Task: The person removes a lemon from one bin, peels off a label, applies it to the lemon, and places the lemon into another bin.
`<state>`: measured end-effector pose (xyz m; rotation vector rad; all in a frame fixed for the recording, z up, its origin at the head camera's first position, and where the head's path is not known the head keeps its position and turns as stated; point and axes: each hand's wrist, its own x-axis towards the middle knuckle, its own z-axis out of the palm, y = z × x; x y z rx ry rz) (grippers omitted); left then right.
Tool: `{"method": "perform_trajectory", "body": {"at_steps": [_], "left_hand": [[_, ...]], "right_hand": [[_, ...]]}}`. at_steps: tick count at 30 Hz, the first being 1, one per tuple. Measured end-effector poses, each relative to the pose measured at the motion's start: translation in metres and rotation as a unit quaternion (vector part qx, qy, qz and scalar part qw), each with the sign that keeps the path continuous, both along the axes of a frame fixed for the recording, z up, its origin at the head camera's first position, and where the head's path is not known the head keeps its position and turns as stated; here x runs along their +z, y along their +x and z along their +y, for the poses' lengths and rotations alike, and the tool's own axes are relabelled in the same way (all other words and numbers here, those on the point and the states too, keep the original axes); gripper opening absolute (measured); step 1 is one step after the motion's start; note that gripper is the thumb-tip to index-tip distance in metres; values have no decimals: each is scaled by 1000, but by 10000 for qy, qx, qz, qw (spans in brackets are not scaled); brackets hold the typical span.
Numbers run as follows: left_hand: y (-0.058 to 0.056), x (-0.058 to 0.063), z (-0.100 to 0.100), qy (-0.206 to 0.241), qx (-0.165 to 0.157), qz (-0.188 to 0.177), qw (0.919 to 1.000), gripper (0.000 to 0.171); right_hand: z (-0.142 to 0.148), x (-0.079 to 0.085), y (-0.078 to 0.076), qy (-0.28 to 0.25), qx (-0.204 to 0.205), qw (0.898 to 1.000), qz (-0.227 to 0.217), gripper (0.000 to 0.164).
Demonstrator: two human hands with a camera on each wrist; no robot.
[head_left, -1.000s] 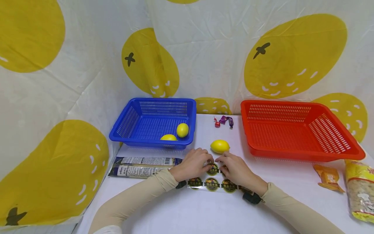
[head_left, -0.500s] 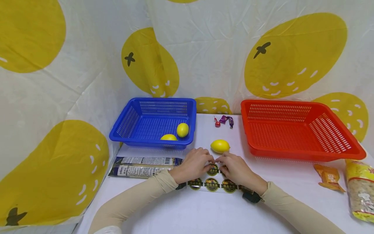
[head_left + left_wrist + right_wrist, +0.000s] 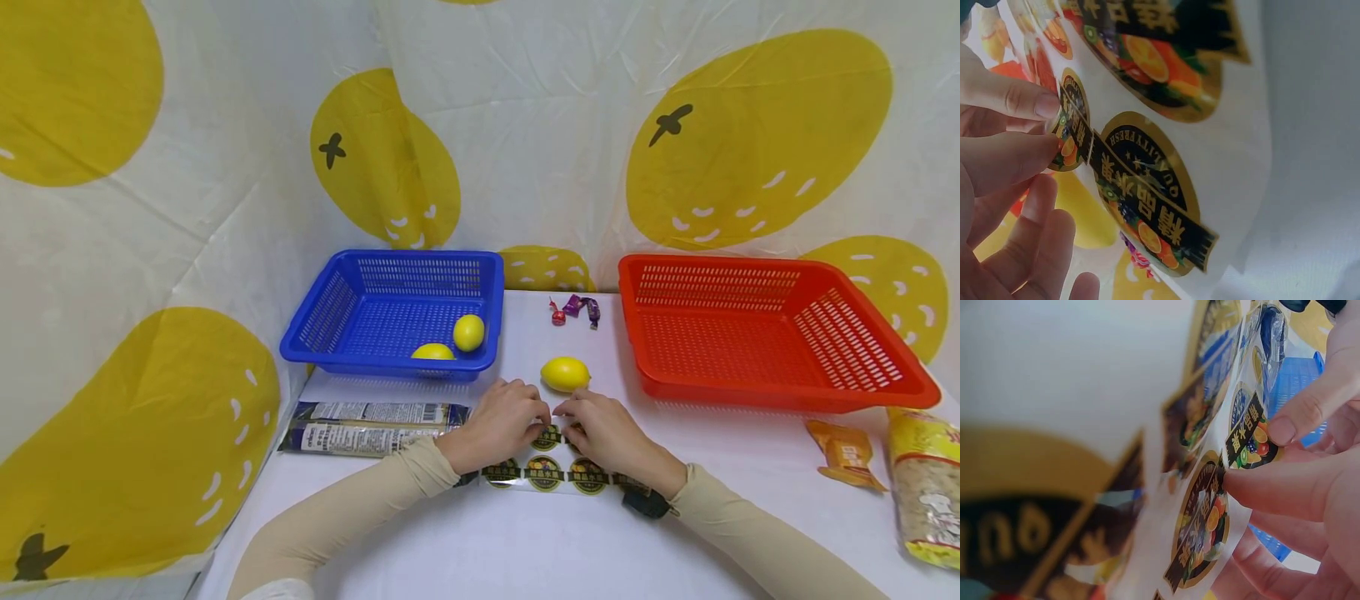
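Sticker sheet [image 3: 543, 472] partly behind right hand [image 3: 611, 437]

my sleeves [image 3: 750, 525] are beige, fruit stickers [image 3: 543, 472] gold-rimmed black, lemons [image 3: 566, 374] yellow, the backdrop [image 3: 525, 167] white with yellow ovals.

I see a red perforated plastic basket [image 3: 750, 395] toward the back right corner of the white tabletop [image 3: 480, 550]. An orange wrapped packet [image 3: 846, 456] and a yellow-and-clear plastic bag [image 3: 930, 492] lie near the right edge, red and purple wrapped candies [image 3: 573, 306] by the back; I spot two long, dark-ended packages [image 3: 348, 438] leftward.
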<state>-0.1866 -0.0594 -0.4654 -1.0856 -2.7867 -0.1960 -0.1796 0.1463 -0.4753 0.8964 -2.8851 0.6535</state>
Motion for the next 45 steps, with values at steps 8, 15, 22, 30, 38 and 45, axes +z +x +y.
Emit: {"method": "perform_trajectory", "body": {"at_steps": [8,15,22,30,38,45], "left_hand": [[2,2,0,17,-45,-10,10000,4],[4,7,0,-19,-132,-139,9998,5],[10,23,-2,162,-167,-388,9990,5],[11,27,-7,558,-105,-668,9961,5],[7,22,-9,593,-174,-832,9946,4],[4,20,-9,720,-170,-1043,9918,4]], "right_hand": [[0,0,1,18,-38,10000,27,24],[-1,1,1,55,-35,9999,109,23],[0,1,1,83,25,9998,156,23],[0,1,0,154,105,9998,121,24],[0,2,1,155,125,9997,155,24],[5,2,-1,143,25,9998,105,25]]}}
